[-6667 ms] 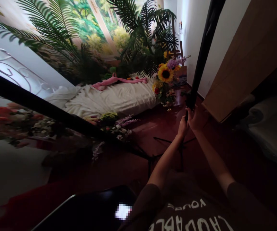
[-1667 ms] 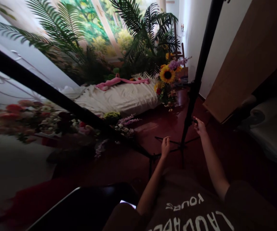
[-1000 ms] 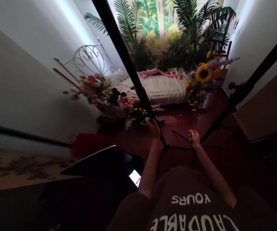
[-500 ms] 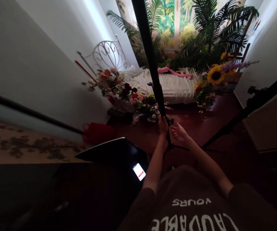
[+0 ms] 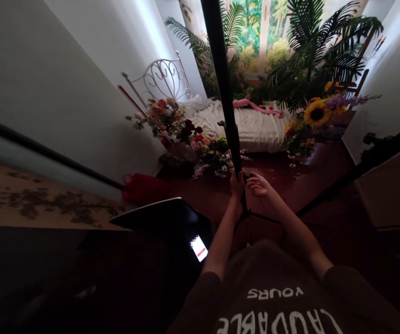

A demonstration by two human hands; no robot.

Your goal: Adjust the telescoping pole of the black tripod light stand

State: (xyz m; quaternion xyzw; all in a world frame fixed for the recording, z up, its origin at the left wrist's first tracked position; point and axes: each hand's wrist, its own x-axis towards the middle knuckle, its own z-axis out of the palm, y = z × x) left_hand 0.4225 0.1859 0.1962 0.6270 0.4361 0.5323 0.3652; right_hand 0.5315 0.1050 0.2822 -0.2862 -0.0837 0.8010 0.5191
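Observation:
A black light-stand pole point(image 5: 228, 104) runs from the top of the view down to thin legs point(image 5: 260, 215) on the floor. My left hand point(image 5: 237, 184) is wrapped round its lower part, just beside a small clamp knob point(image 5: 246, 177). On the right of the pole, my right hand point(image 5: 259, 185) has its fingers curled and the fingertips at that knob, seemingly pinching it. The dim light partly hides the fingertips. Higher on the pole sits another small knob point(image 5: 222, 123).
Black stands slope in at the right point(image 5: 366, 162) and left point(image 5: 47, 150). A dark panel point(image 5: 165, 218) with a lit phone point(image 5: 199, 248) is near my left arm. Beyond are a red bag point(image 5: 146, 186), flower bunches point(image 5: 167, 116), a white-draped bed point(image 5: 255, 132), sunflowers point(image 5: 316, 113) and palms point(image 5: 311, 55).
My right hand has moved left and up to the knob, its fingers curling in. My left hand stays on the pole. The view has shifted slightly, so the room appears farther right.

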